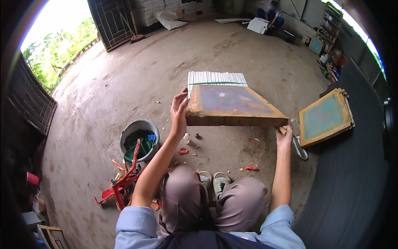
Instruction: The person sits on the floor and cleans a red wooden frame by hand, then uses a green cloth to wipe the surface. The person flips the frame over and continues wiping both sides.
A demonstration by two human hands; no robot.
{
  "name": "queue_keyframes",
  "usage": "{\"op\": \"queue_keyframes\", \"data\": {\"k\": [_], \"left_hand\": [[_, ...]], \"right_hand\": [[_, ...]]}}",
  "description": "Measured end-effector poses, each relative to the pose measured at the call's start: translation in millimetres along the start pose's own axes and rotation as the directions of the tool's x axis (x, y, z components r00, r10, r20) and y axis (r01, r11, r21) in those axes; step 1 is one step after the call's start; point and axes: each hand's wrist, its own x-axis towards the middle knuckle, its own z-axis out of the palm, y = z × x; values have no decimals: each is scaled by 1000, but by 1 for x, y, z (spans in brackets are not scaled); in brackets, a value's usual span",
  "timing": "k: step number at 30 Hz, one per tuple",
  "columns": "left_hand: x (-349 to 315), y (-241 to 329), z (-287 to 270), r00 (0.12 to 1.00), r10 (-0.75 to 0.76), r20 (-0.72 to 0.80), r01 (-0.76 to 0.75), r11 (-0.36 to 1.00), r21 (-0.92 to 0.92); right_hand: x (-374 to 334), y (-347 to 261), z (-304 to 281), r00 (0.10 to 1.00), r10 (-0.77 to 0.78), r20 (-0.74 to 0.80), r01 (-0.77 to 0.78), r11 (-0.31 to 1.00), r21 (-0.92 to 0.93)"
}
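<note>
I hold a screen-printing frame (pixel 232 98) up in front of my knees, its wood worn and its mesh hazy violet. The fingers of my left hand (pixel 179 111) wrap its left side. At its near right corner, my right hand (pixel 284 135) grips the frame from below, with a short piece of pale wood (pixel 282 130) by the fingers. Just beyond the frame is a stack of white slats or sheets (pixel 217 77) with a green band across it, partly hidden. A small white bottle (pixel 186 138) and a black cap (pixel 197 135) lie on the floor below.
A grey bucket (pixel 123 145) with dark cloth stands at left, beside torn red strips (pixel 120 186). More framed screens (pixel 325 118) lean at right against a long black surface (pixel 344 174). Two people (pixel 271 15) work farther back. An open door (pixel 112 23) stands far left.
</note>
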Motion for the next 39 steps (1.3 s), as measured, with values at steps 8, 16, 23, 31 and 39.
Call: {"op": "queue_keyframes", "data": {"k": [8,16,23,31,39], "left_hand": [[-22,-47,-15,878,402,260,-470,828,306],[41,-19,36,920,276,-280,-242,959,149],[93,56,78,824,381,-419,-394,917,59],[109,18,70,893,219,-393,-105,951,292],[107,-87,56,932,31,-360,121,912,392]], "right_hand": [[7,-6,9,1000,10,-20,-9,999,39],[-1,-36,66,986,-107,127,108,994,-6],[-17,-132,168,865,-193,463,408,808,-425],[17,-143,173,867,-260,425,425,-57,-903],[81,-64,124,958,-159,240,229,-85,-970]]}}
